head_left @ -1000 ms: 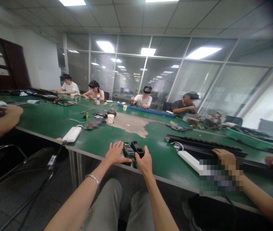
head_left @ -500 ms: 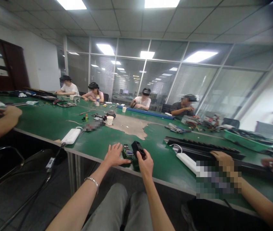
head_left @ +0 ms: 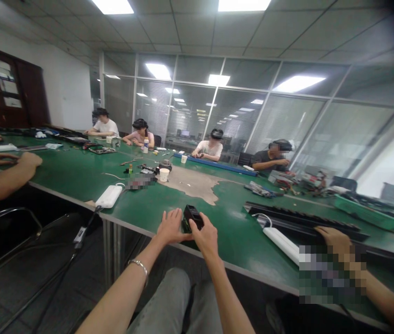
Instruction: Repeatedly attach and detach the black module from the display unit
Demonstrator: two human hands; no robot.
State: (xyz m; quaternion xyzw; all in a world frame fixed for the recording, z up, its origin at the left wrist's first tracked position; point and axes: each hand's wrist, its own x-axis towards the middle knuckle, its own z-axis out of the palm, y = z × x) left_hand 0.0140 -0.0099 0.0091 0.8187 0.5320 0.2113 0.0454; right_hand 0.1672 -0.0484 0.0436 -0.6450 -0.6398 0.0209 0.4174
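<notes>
My right hand (head_left: 206, 235) is closed round the near right side of a small black box-shaped case (head_left: 192, 215), close to the table's front edge. Left of the case lies my left hand (head_left: 171, 227), fingers stretched forward on the table and thumb pointing right toward the case's near end. The case covers most of a small green circuit board; only a sliver of green shows along its left side. Whether the case rests on the board or hangs just over it, I cannot tell. A silver bangle (head_left: 139, 270) circles my left wrist.
White power strips lie to the left (head_left: 109, 196) and right (head_left: 282, 244). A paper cup (head_left: 164, 174) stands ahead by small electronic parts. Long black rails (head_left: 304, 221) lie right, beside a co-worker's hand (head_left: 334, 239). Other people sit around the green table.
My right hand has brought the black case leftward over the circuit board, which was in plain sight before. My left hand's fingers have drawn closer together. The whole view has shifted slightly.
</notes>
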